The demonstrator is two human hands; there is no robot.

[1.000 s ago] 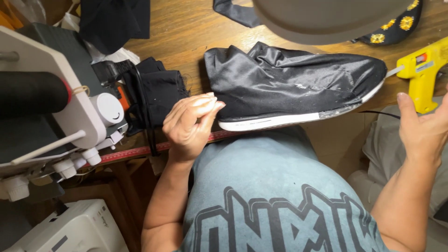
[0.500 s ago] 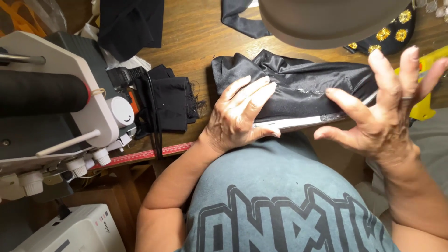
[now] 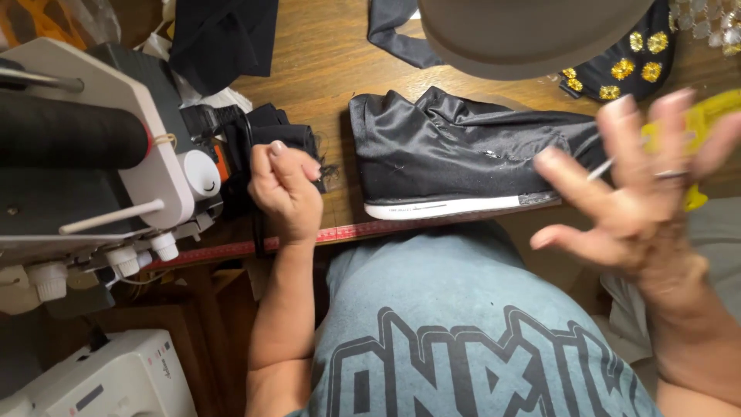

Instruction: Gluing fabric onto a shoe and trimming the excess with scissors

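Left hand (image 3: 285, 189) off shoe (image 3: 455, 158), curled

wooden table (image 3: 309, 69) carries black shoe (image 3: 455, 158), folded black cloth (image 3: 270, 139), grey hat (image 3: 525, 31), red tape measure (image 3: 231, 249) along edge

One head-worn view — looking steeply down, close over the wooden table (image 3: 324, 69).

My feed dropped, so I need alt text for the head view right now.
A black shoe with a white sole lies on its side on a wooden table. The left hand rests by black fabric at the table edge; the right hand is raised, fingers spread, holding nothing. A sewing machine stands left.
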